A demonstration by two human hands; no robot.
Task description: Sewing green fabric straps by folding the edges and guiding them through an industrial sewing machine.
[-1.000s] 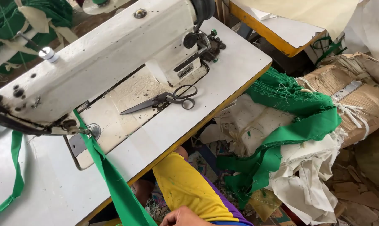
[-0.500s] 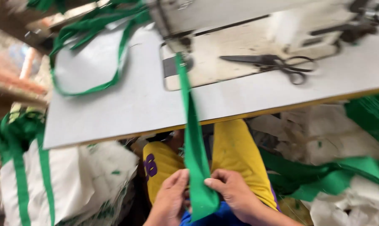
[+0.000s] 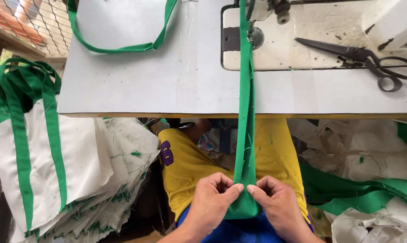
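A long green fabric strip point(image 3: 246, 112) runs from under the sewing machine's presser foot point(image 3: 254, 18) down over the table edge to my lap. My left hand point(image 3: 210, 202) and my right hand point(image 3: 277, 204) pinch its lower end together, thumbs and forefingers meeting at the strip's folded edges. The strip is pulled taut and straight. Black scissors point(image 3: 361, 56) lie on the machine bed to the right, away from both hands.
A grey sewing table point(image 3: 145, 85) carries a loose green strap loop point(image 3: 118, 45) at its far left. A stack of white bags with green straps point(image 3: 55, 157) sits to my left. Green and white cloth scraps point(image 3: 361, 193) lie on the floor at right.
The view has swung to look straight down over the table. Both hands came together on the strip's lower end and now hold it straight and taut.
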